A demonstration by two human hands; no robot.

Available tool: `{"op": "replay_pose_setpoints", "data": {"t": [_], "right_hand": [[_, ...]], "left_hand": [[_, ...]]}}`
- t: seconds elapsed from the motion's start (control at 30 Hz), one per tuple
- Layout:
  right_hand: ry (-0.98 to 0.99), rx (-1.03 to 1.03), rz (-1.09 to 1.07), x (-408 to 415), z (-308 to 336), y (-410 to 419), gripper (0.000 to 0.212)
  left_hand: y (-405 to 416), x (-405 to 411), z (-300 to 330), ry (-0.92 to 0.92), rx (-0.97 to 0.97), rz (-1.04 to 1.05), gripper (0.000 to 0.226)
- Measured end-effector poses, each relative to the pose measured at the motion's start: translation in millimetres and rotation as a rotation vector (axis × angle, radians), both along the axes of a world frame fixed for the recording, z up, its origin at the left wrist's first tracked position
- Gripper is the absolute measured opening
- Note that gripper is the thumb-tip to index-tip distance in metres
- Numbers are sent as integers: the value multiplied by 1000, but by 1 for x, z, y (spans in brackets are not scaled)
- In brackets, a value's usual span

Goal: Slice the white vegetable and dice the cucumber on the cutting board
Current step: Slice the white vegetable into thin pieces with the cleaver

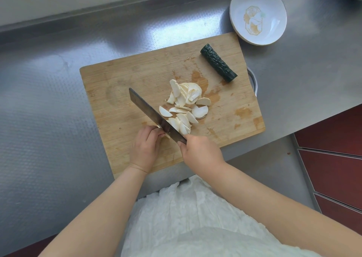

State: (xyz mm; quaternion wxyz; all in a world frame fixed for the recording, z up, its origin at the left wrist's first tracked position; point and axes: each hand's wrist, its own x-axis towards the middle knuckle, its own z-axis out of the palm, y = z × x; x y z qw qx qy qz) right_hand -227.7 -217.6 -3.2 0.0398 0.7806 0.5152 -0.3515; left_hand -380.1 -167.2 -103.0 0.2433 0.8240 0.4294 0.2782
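Right hand (199,149), low centre, grips the cleaver (154,115) beside the left hand (146,147), whose curled fingers pinch the white vegetable (184,107) remnant mid-board: nick risk; cucumber (218,65) upper right, uncut.

Bare forearms (109,194), crinkled white garment (188,217) below

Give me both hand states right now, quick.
Left hand: fingers curled, holding the last bit of white vegetable against the cleaver.
Right hand: closed around the cleaver's handle, blade down on the cutting board.
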Motion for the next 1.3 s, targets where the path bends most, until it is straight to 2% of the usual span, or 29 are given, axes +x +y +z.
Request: {"op": "replay_pose_setpoints", "data": {"t": [0.37, 0.53, 0.7, 0.83, 1.07, 1.23, 1.3], "right_hand": [[-43, -8, 53, -11, -1, 21, 27], [3, -32, -11, -14, -7, 29, 27], [40, -22, -66, -11, -10, 29, 27], [76, -13, -91, -2, -6, 28, 27], [107, 109, -193, 31, 12, 25, 25], [66, 184, -182, 51, 21, 16, 16], [7, 224, -149, 57, 23, 9, 15]], "left_hand": [[0, -1, -1, 47, -15, 2, 5], [0, 0, 1, 41, -1, -3, 13], [-1, -1, -4, 19, 29, -1, 3], [0, -1, -7, 20, 47, -4, 7], [-1, -1, 1, 146, -81, -29, 35], [8, 11, 21, 225, -228, -58, 31], [16, 8, 32, 133, -346, 93, 27]]}}
